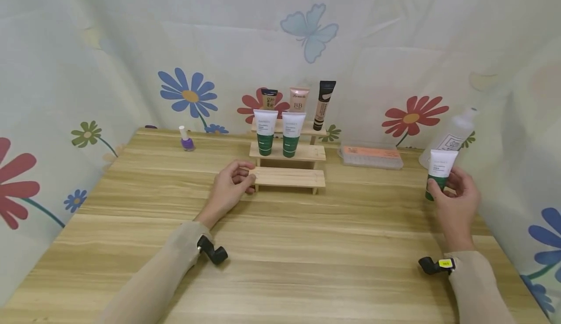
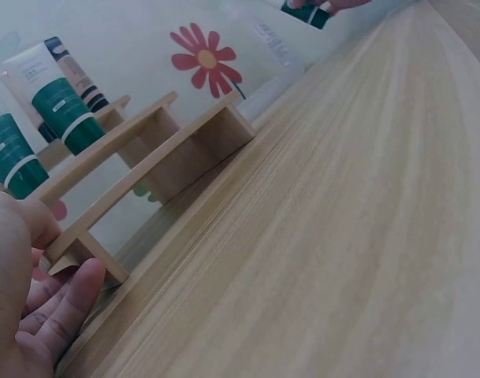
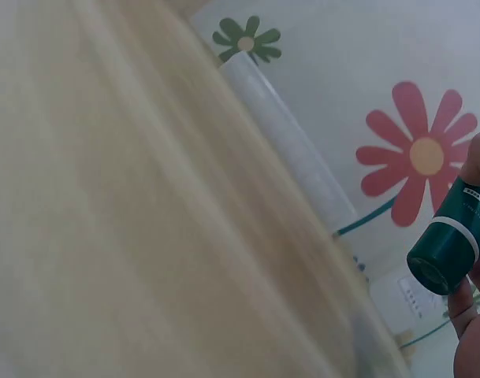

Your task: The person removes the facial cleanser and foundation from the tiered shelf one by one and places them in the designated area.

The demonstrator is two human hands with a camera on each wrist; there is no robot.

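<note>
White-and-green tube (image 1: 442, 165) is in the R hand (image 1: 460, 203), fingers closed round its lower part, cap end down, slight lean; looks held off the tabletop (image 1: 324, 260). L hand (image 1: 231, 182) has its fingers curled round the L end of the wooden stand (image 1: 289, 177), at the bottom tier.

Step in hand, AFAICT: tube in transit on the R, stand steadied on the L.

Rel. to L fingers: two matching tubes (image 1: 266, 136) are up & behind, mid tier; three other tubes (image 1: 324, 104) beyond those, top tier; purple polish bottle (image 1: 187, 143) off L, farther back. Rel. to R fingers: tall bottle (image 1: 453, 136) just behind; clear box w/ orange label (image 1: 372, 153) L & back; stand well to the L.

Next move prob. calls for bringing the tube L twd the L fingers, cap down, upright, w/ L grip firm so the stand doesn't shift. Bottom tier, right by L fingers, seems the likely spot. Risk: tube tipping if set down off-square.
</note>
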